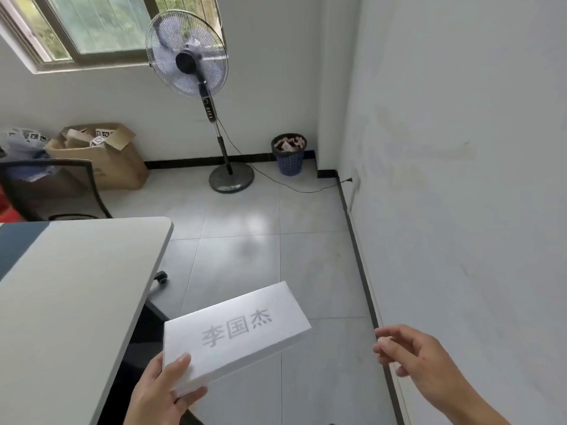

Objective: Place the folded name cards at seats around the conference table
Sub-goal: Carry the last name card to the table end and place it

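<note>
While left hand [159,391] grips white name card [234,334], grey characters printed; right hand [411,352] loose, empty.

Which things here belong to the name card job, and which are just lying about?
Job: name card, left hand holding it, right hand, table, chair.
Lying about: fan, cardboard box, waste basket.

The pale grey conference table [70,289] with a rounded far right corner fills the near left, a dark blue panel [18,243] set into its far left top. No loose item shows on its visible surface.
</note>
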`<action>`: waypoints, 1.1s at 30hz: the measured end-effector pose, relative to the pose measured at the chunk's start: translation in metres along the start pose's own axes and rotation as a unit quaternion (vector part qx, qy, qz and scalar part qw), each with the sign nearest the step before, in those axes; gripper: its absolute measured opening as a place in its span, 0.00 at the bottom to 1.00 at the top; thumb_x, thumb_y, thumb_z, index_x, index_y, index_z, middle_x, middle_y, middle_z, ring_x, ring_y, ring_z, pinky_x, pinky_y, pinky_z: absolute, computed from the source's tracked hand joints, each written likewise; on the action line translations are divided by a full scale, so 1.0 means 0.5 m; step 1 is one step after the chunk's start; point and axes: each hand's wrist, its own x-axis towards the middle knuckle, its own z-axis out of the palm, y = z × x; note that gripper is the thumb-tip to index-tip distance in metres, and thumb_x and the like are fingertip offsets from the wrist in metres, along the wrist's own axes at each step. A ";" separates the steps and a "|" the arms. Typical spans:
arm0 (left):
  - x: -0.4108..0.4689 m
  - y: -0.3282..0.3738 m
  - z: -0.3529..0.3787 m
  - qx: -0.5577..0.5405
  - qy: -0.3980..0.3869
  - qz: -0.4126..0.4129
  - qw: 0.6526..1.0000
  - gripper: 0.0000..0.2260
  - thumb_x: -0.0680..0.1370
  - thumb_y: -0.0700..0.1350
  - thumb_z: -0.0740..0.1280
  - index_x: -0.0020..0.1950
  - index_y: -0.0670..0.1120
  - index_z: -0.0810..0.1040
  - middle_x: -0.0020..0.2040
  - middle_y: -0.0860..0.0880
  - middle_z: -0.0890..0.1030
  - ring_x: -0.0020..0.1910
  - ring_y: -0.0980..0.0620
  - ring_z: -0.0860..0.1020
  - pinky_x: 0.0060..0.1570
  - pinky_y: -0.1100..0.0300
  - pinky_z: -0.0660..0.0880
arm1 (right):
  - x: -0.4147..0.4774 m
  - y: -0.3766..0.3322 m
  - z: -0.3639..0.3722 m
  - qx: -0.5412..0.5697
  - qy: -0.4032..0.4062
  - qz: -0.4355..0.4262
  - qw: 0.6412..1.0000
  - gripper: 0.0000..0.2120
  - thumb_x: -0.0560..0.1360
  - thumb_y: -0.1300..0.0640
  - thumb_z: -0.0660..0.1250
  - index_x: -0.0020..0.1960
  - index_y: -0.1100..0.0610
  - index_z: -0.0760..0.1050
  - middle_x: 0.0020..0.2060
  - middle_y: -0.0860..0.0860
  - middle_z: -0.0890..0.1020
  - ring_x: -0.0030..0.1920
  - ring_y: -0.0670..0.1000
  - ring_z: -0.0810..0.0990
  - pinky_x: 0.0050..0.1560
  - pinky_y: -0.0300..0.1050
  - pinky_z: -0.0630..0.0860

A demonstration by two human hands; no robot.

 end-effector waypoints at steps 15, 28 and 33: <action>0.582 0.316 0.210 -0.037 0.014 -0.007 0.999 0.06 0.78 0.40 0.62 0.54 0.46 0.75 0.47 0.44 0.76 0.43 0.41 0.75 0.41 0.50 0.73 | 0.613 -0.305 0.042 -0.008 0.011 0.013 1.000 0.05 0.75 0.62 0.68 0.49 0.56 0.81 0.38 0.52 0.87 0.38 0.51 0.86 0.38 0.46 0.74; 1.029 0.604 0.377 -0.047 0.067 0.045 0.996 0.19 0.68 0.42 0.70 0.58 0.41 0.76 0.47 0.42 0.79 0.43 0.41 0.76 0.44 0.48 0.74 | 1.175 -0.565 0.110 -0.015 -0.031 0.029 0.999 0.05 0.74 0.63 0.69 0.49 0.56 0.81 0.37 0.52 0.87 0.41 0.56 0.85 0.37 0.45 0.72; 1.177 0.693 0.412 -0.088 0.148 0.030 0.985 0.17 0.72 0.40 0.69 0.61 0.45 0.75 0.48 0.43 0.78 0.45 0.40 0.75 0.44 0.49 0.74 | 1.440 -0.718 0.168 -0.050 -0.109 0.005 0.993 0.06 0.75 0.64 0.68 0.50 0.57 0.80 0.37 0.52 0.87 0.38 0.52 0.84 0.37 0.44 0.73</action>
